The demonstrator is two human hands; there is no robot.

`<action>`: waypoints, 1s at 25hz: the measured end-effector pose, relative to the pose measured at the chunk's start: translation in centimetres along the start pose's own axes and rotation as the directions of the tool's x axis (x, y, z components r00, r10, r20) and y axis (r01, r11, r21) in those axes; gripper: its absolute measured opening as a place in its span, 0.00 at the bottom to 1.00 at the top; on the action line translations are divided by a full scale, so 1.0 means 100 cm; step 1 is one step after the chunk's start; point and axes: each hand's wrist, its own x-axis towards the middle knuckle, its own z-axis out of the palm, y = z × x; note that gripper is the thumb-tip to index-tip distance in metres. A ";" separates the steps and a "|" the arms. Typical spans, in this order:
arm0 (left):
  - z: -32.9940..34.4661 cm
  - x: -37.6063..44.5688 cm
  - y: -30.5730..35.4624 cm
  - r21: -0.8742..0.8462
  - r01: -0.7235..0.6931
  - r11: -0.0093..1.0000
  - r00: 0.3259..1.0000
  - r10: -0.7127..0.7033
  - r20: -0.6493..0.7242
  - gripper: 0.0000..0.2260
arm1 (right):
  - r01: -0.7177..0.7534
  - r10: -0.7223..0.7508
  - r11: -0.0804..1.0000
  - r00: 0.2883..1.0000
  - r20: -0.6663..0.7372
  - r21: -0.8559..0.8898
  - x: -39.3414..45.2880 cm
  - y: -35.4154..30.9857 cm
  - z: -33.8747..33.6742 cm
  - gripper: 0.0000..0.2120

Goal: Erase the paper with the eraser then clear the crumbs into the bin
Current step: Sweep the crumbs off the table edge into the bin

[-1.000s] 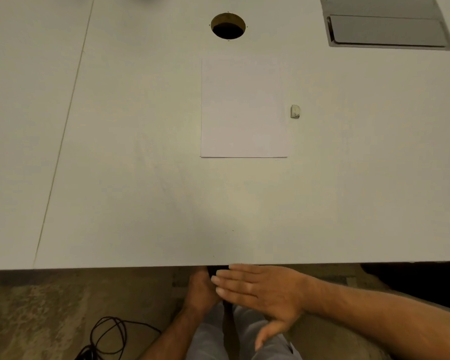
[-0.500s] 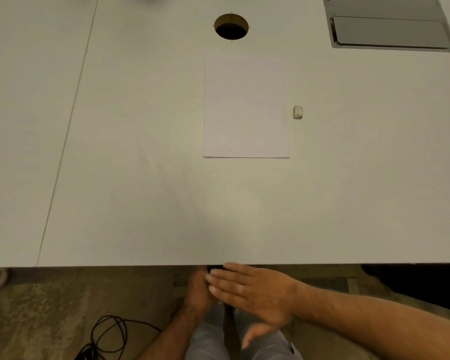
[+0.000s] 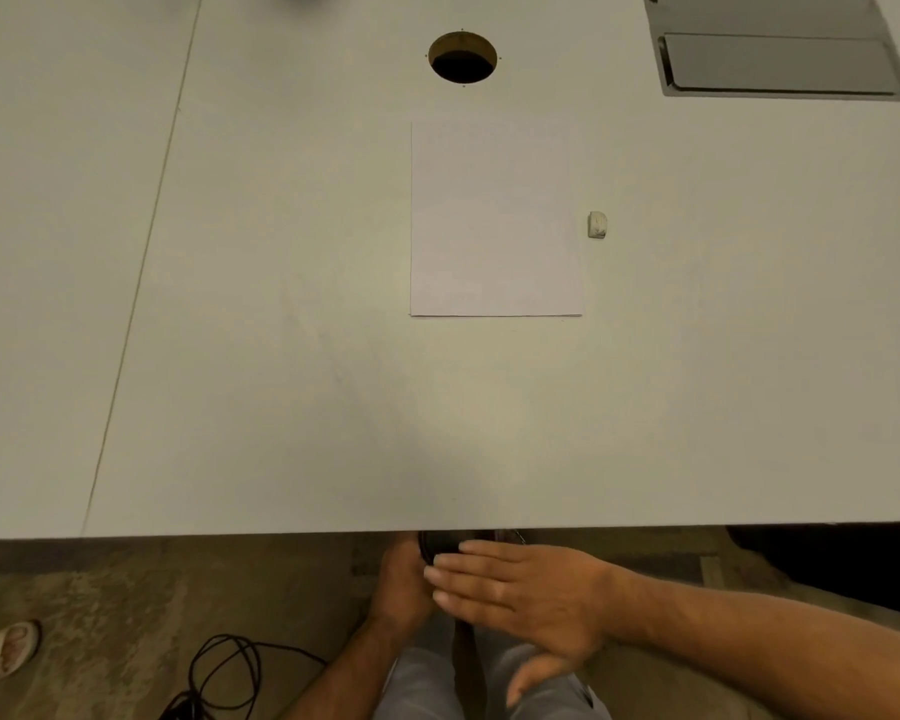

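Observation:
A white sheet of paper [image 3: 494, 220] lies flat in the middle of the pale table [image 3: 281, 356]. A small whitish eraser [image 3: 597, 225] rests on the table just right of the paper's edge. Both hands are below the table's near edge, far from paper and eraser. My right hand [image 3: 520, 589] is flat with its fingers stretched out to the left, holding nothing. My left hand [image 3: 404, 579] is partly hidden behind it and under the table edge, next to a dark object; its fingers are not visible. No bin is in view.
A round cable hole [image 3: 462, 58] is in the table beyond the paper. A grey recessed panel [image 3: 780, 65] sits at the far right. A seam runs down the table's left side. On the floor lie a black cable [image 3: 224, 672] and a sandalled foot [image 3: 4, 652] at left.
The view has shifted slightly, and a foot has come into view at lower left. My right hand stays below the table edge, drifting a little left. Paper and eraser have not moved.

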 end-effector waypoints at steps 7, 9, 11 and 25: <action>-0.001 -0.002 -0.006 0.045 0.022 0.999 1.000 -0.022 0.003 0.15 | -0.222 0.223 0.972 0.975 -0.009 0.075 0.002 -0.008 0.007 0.49; 0.002 -0.003 -0.007 0.061 0.047 0.997 0.998 -0.045 -0.036 0.01 | -0.047 0.048 0.997 0.999 -0.022 0.061 0.003 -0.009 0.003 0.47; 0.001 -0.005 -0.002 0.101 0.011 0.995 0.998 -0.004 -0.064 0.06 | -0.110 0.125 0.987 0.985 -0.121 0.119 0.009 0.000 -0.001 0.47; 0.002 -0.011 -0.008 0.070 -0.032 0.997 0.998 0.036 -0.059 0.25 | -0.157 0.157 0.988 0.988 -0.001 0.011 0.000 0.002 0.000 0.49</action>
